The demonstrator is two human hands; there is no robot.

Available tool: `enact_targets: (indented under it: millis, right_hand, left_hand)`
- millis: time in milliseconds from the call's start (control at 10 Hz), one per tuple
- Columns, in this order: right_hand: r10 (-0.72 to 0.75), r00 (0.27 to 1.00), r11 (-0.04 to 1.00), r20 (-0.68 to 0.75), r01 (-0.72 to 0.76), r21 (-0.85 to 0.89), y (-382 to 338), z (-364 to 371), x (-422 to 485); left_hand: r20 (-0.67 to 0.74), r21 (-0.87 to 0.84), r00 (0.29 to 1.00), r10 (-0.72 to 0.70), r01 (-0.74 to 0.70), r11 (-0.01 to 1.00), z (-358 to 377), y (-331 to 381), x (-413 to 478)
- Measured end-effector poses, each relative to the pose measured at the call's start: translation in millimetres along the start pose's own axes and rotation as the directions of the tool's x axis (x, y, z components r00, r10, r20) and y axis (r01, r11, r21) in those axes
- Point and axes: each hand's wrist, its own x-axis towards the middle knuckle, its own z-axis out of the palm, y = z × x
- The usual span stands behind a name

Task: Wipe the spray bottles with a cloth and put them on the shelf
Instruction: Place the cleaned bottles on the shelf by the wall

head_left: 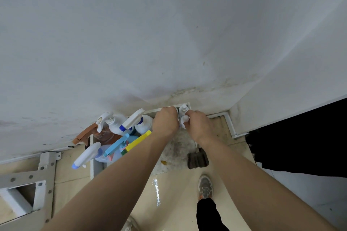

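Several spray bottles stand crowded in a white shelf tray point(91, 157) against the wall: a brown-trigger bottle point(100, 131), a white one point(115, 122), a blue-nozzled white one point(143, 124), a blue-trigger one point(116, 144) and a yellow-trigger one point(139, 139). Another white spray bottle point(86, 155) leans over the tray's left rim. At the back right, my right hand point(199, 124) pinches a small white bottle point(185, 119), with a second small white bottle point(183, 108) just behind it. My left hand point(165, 120) is curled beside them around something white, mostly hidden. No cloth shows plainly.
A mottled grey slab point(176, 149) lies under my wrists, with a dark brush point(198, 158) on its right. A metal bracket point(45, 169) sits at the left. My shoe point(205, 186) stands on the glossy beige floor point(169, 202). A dark opening point(300, 146) is at the right.
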Motion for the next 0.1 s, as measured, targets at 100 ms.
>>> enact_targets:
  millis: [100]
  right_hand:
    - [0.021, 1.000, 0.999, -0.003, -0.021, 0.044, 2.0, 0.7, -2.3]
  left_hand:
    - [-0.038, -0.018, 0.999, 0.015, -0.016, 1.000, 0.5, 0.6, -6.0]
